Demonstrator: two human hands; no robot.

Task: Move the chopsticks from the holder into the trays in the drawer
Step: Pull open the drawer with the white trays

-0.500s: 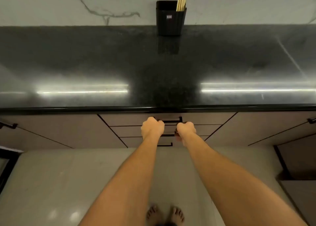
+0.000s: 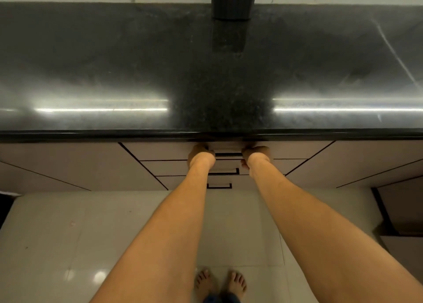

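The black ribbed chopstick holder (image 2: pixel 233 2) stands at the back of the counter against the wall; its top and the chopsticks are cut off by the frame edge. Below the counter lip is the top drawer (image 2: pixel 164 151) of a stack of three, with no tray showing. My left hand (image 2: pixel 201 156) and my right hand (image 2: pixel 255 155) are curled at the two ends of its black handle (image 2: pixel 229 154). The fingertips are tucked under the counter's overhang.
The glossy black stone counter (image 2: pixel 206 85) overhangs the drawers. Two lower drawers with black handles (image 2: pixel 219 185) sit beneath the top one. Beige cabinet doors flank them. My bare feet (image 2: pixel 219 284) stand on pale floor tiles.
The view has dropped, so the chopsticks left the frame. Both hands have moved slightly apart and up toward the counter lip, still at the top drawer handle.
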